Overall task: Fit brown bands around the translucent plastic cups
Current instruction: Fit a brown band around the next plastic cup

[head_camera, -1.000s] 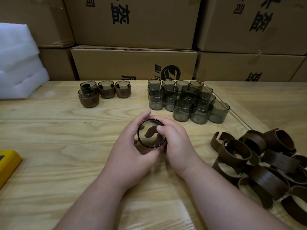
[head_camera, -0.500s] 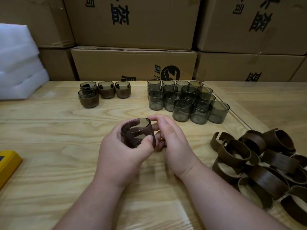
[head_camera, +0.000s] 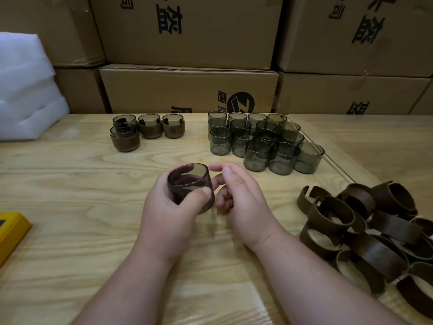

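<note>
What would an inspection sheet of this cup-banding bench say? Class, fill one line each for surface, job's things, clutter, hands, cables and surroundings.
Surface: pale wooden table, with a clear sheet edge along its right side.
Job's things: held cup with brown band around it; four banded cups far left; unbanded cups clustered far centre; loose brown bands piled at right.
Clutter: yellow object at left edge; white foam far left.
Hands: left hand grips the held cup; right hand beside it, fingers loosely curled, holding nothing.
Cables: nothing seen.
Surroundings: stacked cardboard boxes behind the table.
</note>
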{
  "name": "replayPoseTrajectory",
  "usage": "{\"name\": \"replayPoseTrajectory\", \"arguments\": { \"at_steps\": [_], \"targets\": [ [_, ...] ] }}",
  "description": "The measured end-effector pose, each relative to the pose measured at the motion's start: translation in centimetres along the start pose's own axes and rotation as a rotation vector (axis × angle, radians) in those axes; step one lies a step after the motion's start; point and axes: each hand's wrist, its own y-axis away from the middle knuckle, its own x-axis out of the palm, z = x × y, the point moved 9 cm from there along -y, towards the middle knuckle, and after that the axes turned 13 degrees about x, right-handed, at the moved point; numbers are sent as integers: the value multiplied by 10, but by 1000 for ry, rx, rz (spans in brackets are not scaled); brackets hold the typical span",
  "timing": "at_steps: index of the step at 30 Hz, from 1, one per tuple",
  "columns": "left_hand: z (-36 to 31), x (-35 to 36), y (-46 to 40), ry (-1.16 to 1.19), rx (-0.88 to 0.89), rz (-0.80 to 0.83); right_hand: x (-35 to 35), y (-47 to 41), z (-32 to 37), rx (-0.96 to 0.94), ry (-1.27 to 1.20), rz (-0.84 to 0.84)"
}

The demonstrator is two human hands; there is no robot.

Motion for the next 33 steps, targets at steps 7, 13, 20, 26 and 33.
{"name": "replayPoseTrajectory", "arguments": {
  "at_steps": [7, 13, 20, 26, 33],
  "targets": [
    [13, -3, -1, 136, -84, -74, -12, -6, -5, 30, -69, -114],
    [5, 6, 2, -47, -47, 45, -13, -6, -7, 28, -50, -150],
    [2, 4, 2, -57, -11, 21, -7, -3, -5, 32, -75, -64],
    [2, 12, 4, -121, 10, 124, 6, 0, -2, 3, 49, 14],
    [0, 25, 8, -190, 91, 294, -12, -2, 2, 14, 59, -154]
  ]
}}
